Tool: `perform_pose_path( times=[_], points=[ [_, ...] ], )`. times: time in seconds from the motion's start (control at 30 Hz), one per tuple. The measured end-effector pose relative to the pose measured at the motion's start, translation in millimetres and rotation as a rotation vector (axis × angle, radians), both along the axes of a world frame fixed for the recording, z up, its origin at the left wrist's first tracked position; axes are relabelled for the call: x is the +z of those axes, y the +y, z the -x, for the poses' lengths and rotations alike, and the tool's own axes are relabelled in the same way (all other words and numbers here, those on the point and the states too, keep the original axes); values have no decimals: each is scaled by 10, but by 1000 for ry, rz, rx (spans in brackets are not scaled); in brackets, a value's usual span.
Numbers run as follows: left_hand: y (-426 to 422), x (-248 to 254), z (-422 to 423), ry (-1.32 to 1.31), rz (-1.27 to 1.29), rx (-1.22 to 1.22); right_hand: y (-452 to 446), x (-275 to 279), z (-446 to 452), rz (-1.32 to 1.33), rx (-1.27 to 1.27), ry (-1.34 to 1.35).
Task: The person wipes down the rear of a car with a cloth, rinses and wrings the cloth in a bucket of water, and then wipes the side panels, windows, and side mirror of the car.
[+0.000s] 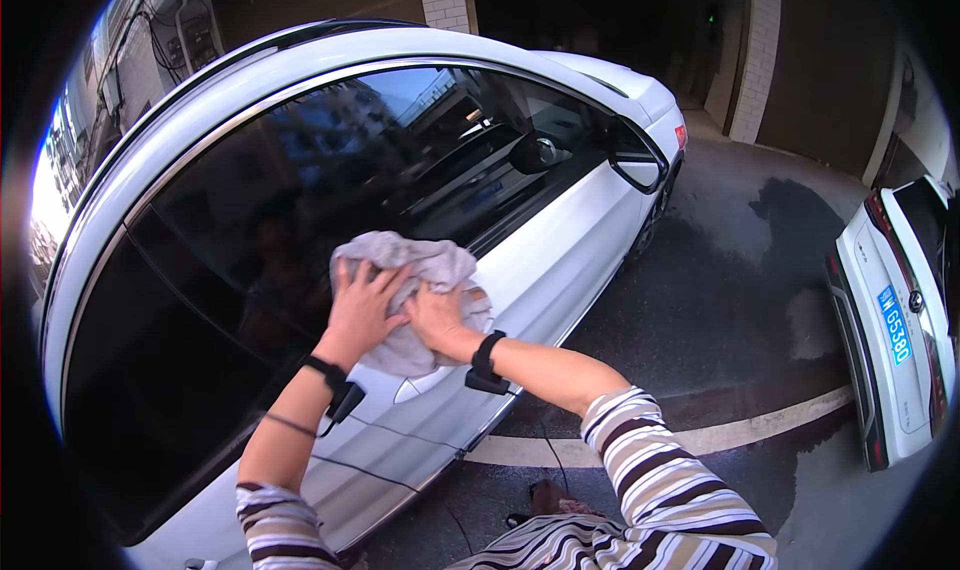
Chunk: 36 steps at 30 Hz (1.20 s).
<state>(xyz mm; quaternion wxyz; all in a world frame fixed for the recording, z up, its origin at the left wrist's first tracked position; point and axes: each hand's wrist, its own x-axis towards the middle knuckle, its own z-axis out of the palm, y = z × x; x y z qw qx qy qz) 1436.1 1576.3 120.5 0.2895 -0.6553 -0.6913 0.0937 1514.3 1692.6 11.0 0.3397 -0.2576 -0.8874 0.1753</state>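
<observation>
A crumpled pale pinkish-grey cloth (440,260) lies against the side of a white car (560,240), over the lower edge of its dark side window (230,210) and the door below. On the cloth's left part rests my left hand (365,310), its fingers spread and pressing on the fabric. Close beside it, my right hand (440,320) is on the cloth too, its fingers partly hidden in the folds, with cloth bunched around them. Both wrists wear black straps with small black boxes, and thin cables hang from them.
The car's side mirror (637,155) sticks out at the upper right. A second white car (895,320) stands at the far right. Dark wet patches and a pale curved line (700,438) mark the ground. Garage openings and tiled pillars (757,60) stand behind.
</observation>
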Motion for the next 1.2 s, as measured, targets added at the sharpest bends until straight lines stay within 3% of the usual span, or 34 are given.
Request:
perform_pose_path(
  times=[0.17, 0.3, 0.5, 0.67, 0.8, 0.93, 0.97, 1.0, 1.2],
  points=[
    [-471, 265, 75, 24, -114, 307, -153, 222, 339, -232, 196, 304],
    [-247, 586, 246, 109, -352, 349, 166, 803, 553, -386, 199, 458],
    [872, 1204, 172, 176, -463, 324, 1243, 1544, 586, -391, -4, 520],
    [2238, 1345, -198, 166, -377, 181, 2598, 1405, 230, -378, -196, 566],
    [3265, 1153, -423, 102, -236, -185, 3664, 1012, -133, -186, -375, 493],
    [3969, 887, -698, -67, -87, -511, 4662, 824, -455, 405, -638, 398],
    [4117, 793, -761, -20, -8, -437, 4868, 825, -540, 553, -662, 389],
    [4229, 683, -838, 4, 1, -366, 5282, 579, -444, 638, -685, 630],
    [4516, 350, -888, 175, -55, -274, 5557, 300, -396, 631, -696, 638]
  ],
)
